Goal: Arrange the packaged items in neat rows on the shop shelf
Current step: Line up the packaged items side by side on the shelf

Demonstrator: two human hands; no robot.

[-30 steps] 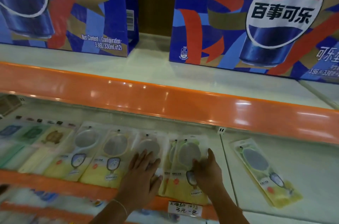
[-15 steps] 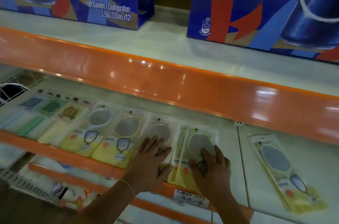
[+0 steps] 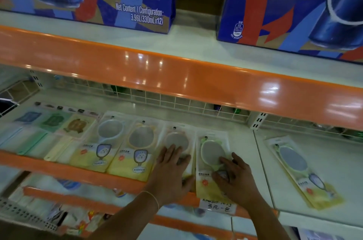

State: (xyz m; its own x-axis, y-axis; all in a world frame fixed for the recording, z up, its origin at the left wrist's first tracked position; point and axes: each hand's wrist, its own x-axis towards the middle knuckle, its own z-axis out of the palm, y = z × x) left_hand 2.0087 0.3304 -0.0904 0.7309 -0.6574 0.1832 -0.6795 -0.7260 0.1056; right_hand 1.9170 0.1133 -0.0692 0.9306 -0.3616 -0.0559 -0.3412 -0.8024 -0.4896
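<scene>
both palms flat on the shelf (image 3: 247,141), fingers spread, nothing pinched or gripped. my left hand (image 3: 171,169) presses the third mirror pack (image 3: 177,137), my right hand (image 3: 234,175) sits on the green-rimmed pack (image 3: 211,151) just beside it, which lies a bit skewed w/ its lower end over the front edge near the price tag (image 3: 217,205). flat hands let me slide packs w/o lifting, so edges can line up w/ the two packs to the left (image 3: 125,141). one stray pack (image 3: 302,169) lies tilted, well apart on the next shelf section (prob needs pulling into the row). pastel packs (image 3: 51,123) further left look tidy already.
</scene>
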